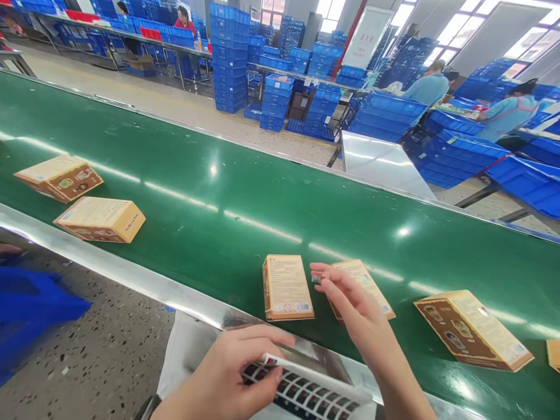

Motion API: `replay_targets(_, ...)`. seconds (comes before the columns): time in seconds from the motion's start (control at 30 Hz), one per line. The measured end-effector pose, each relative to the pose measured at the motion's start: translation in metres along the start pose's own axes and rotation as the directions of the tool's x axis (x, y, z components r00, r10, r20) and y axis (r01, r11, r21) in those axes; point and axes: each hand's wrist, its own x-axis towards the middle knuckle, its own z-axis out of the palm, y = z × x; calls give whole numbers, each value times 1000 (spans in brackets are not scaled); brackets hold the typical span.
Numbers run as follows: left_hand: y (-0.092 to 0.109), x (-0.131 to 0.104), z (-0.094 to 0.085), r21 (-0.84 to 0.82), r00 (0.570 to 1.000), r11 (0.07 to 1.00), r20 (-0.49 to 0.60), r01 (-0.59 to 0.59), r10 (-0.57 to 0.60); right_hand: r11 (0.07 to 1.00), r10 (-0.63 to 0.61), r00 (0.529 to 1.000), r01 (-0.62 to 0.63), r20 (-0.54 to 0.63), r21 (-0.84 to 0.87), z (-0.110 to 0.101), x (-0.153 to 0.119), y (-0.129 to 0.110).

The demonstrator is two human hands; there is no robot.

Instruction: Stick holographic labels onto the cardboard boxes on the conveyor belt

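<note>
My left hand [238,367] is closed on a curled sheet of stickers [312,388] with rows of small dark labels, at the near edge of the conveyor. Between the thumb and fingers of my right hand [354,297] is a small shiny sticker [315,279]. That hand hovers over the belt and partly covers a tan box [367,283] lying there. Just left of it is another tan box [289,286], its printed text panel facing up. To the right rests a tan and brown box [472,329] with round pictures on its side.
The green conveyor belt [184,169] crosses the view between metal rails. Farther left on it are two more boxes [61,175] [102,219]. Beyond stand stacked blue crates [230,58] and a metal table [385,160]. Several people sit at work in the background.
</note>
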Motion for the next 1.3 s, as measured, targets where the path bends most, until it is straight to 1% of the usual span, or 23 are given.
replay_targets(0.07, -3, 0, -1, 56, 998, 996, 9, -67, 66, 991, 112, 993, -113, 25, 69, 4, 11, 0)
replay_targets(0.13, -7, 3, 1, 110, 996, 991, 37, -79, 75, 984, 156, 987, -158, 26, 85, 6, 17, 0)
replay_targets(0.27, -10, 7, 9, 156, 995, 985, 68, -76, 66, 989, 143, 990, -143, 1, 39, 4, 15, 0)
replay_targets(0.37, -6, 10, 12, 175, 995, 983, 89, -64, 49, 992, 125, 992, -125, -21, -1, -2, 12, 4)
replay_targets(0.47, -2, 12, 14, 189, 993, 980, 116, -55, 33, 992, 118, 993, -117, 4, -56, -9, 10, 9)
replay_targets(0.53, -1, 14, 16, 189, 991, 980, 130, -62, 38, 989, 112, 994, -113, -11, -91, -11, 8, 11)
replay_targets(0.6, 0, 16, 18, 192, 989, 979, 142, -68, 41, 984, 86, 995, -92, -45, -154, -11, 5, 12)
replay_targets(0.7, 1, 18, 22, 201, 987, 977, 156, -77, 46, 942, -28, 987, -27, -157, -334, -7, -1, 10)
replay_targets(0.77, 2, 19, 24, 199, 985, 976, 166, -86, 53, 903, -88, 954, -46, -287, -428, -2, -6, 7)
replay_targets(0.8, 2, 20, 25, 197, 983, 976, 173, -90, 56, 894, -85, 932, -85, -352, -440, 1, -8, 7)
replay_targets(0.83, 2, 21, 26, 193, 982, 977, 183, -92, 57, 896, -55, 916, -131, -398, -425, 2, -9, 7)
replay_targets(0.9, 2, 23, 28, 184, 978, 978, 201, -94, 56, 925, 34, 900, -193, -435, -328, 2, -9, 11)
replay_targets(0.97, 1, 25, 31, 165, 975, 981, 213, -97, 60, 962, 91, 908, -186, -409, -198, -1, -6, 18)
replay_targets(1.03, 0, 28, 33, 136, 973, 986, 222, -99, 67, 985, 109, 918, -152, -382, -86, -9, -2, 27)
replay_targets(1.13, -1, 30, 34, 85, 972, 993, 227, -87, 66, 989, 141, 904, -147, -404, 15, -22, 2, 36)
replay_targets(1.2, -1, 29, 31, 41, 979, 998, 200, -52, 43, 988, 142, 883, -152, -446, 13, -30, -3, 36)
replay_targets(1.27, 1, 27, 27, 17, 987, 999, 159, 35, -37, 985, 85, 876, -145, -475, -90, -34, -13, 29)
replay_targets(1.3, 3, 25, 24, 21, 986, 996, 142, 90, -92, 977, 23, 876, -123, -481, -177, -33, -20, 24)
